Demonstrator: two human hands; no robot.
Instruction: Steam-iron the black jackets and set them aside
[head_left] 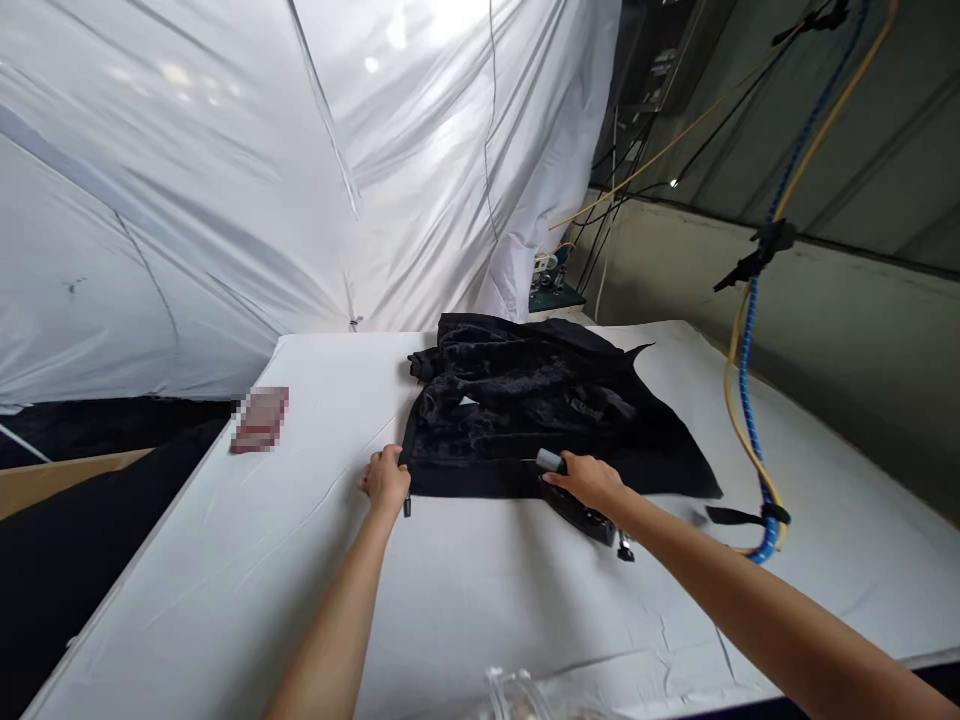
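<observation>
A black garment [510, 400] with a fluffy lining lies spread across the white table, a small white label showing on it. At its front left corner my left hand [388, 480] is closed on the edge, fingertips pressed together; a dark tab hangs just below. My right hand [592, 482] is wrapped around the grey-tipped handle of a black iron [581, 517]. The iron rests over the garment's front edge and partly past it, its metal fitting pointing toward me. My hand and forearm hide part of the iron.
A blue and yellow hose [750, 400] with black straps hangs at the right, reaching down to the white table [300, 560]. A blurred reddish packet [261, 420] lies at the left edge. White sheeting [300, 180] hangs behind. Something clear [517, 692] shows at the bottom.
</observation>
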